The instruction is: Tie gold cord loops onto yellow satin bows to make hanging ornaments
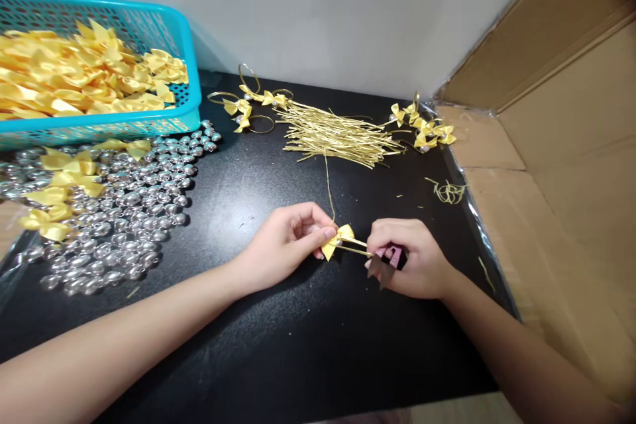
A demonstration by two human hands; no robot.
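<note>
Two-handed knotting at lower centre of frame: left hand (283, 243) pinched shut on yellow bow (342, 237), right hand (415, 260) clenched around gold cord (355, 250) and pink tool (392, 255). Seemingly mid-tie; calls for steady, even pull, bow pinned.

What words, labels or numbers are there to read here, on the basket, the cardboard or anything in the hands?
No text can be read anywhere. The basket, the cardboard, the bow in the left hand and the pink tool in the right hand bear no print that shows.
</note>
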